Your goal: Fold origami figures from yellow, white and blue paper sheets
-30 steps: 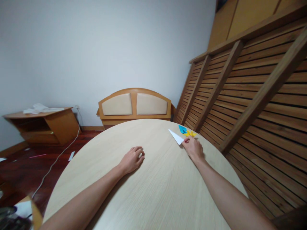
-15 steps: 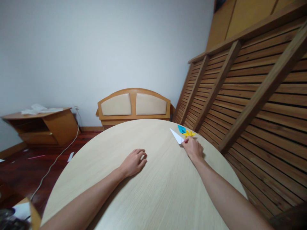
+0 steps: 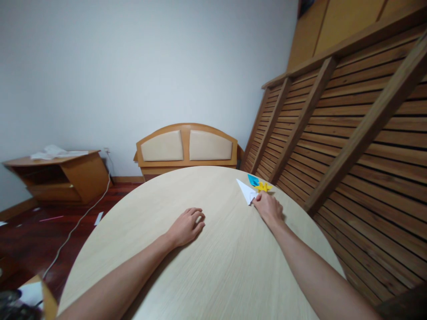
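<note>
Nearest, at the bottom left corner, a dark cluttered heap (image 3: 13, 304) shows only as a blur. Above it both bare forearms stretch out over the round pale table (image 3: 213, 275). The left hand (image 3: 185, 226) lies palm down near the table's middle, fingers loosely curled and tips touching the wood, holding nothing. The right hand (image 3: 269, 209) is farther off, toward the table's right edge, its fingers closed down on the near corner of a white folded paper (image 3: 246, 190); whether it pinches that corner or only presses it flat I cannot tell. The paper is a long triangle, lying flat on the table with its point away from the person. Just beyond the hand, at the table's far right rim, sit a blue paper (image 3: 253, 180) and a yellow paper (image 3: 263, 187), touching each other. Past the table stands a headboard (image 3: 187, 146) against the wall, a slatted frame (image 3: 333, 124) leaning on the right, and a low cabinet (image 3: 60, 175) on the left with white sheets (image 3: 53, 152) on top. A cable (image 3: 80, 222) trails over the dark floor.
</note>
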Demonstrator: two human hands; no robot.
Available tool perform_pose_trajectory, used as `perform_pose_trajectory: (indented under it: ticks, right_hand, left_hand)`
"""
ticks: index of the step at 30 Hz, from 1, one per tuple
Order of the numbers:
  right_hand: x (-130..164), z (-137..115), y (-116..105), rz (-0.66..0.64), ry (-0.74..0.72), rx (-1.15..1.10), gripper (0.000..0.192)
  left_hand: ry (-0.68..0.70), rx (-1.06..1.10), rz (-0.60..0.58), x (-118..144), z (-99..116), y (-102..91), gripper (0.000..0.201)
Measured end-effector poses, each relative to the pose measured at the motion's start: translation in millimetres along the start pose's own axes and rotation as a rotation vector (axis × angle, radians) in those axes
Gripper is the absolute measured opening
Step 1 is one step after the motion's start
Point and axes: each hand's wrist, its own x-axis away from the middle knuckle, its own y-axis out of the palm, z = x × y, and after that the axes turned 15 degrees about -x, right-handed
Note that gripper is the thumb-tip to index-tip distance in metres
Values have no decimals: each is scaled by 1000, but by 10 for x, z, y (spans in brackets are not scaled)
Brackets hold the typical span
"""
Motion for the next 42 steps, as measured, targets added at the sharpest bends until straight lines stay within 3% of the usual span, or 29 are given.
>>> perform_pose_trajectory:
  ticks: [5,10,15,18,22,25,29,42]
  right_hand:
    - [69,-79,-19,-20,-52,6,13]
    - [242,-274,76,-91,-374,-146,12]
    - [500,-483,187,-309,-671,-360,16]
    - [614,-528,207,-463,-768,-390,36]
    - [665,-502,216,-641,-746,-327,67]
    - [661,-472,225,-740,-698,-279,79]
    - [654,-464,228,-773,-690,-249,82]
    - [655,-472,223,-789,-685,-216,83]
  left_hand:
    - [9,3,10,4,-20,21,25]
    - [28,9,39,-3,-32,31,23]
    - [55,14,63,-6,-20,19,23]
    - [69,8,69,0,-20,23,29]
    - [81,-25,26,18,-24,34,45]
    - [81,-43,-60,29,-27,40,56]
    - [76,-46,-134,28,-37,53,62]
    - [86,-79,-163,21,-38,52,63]
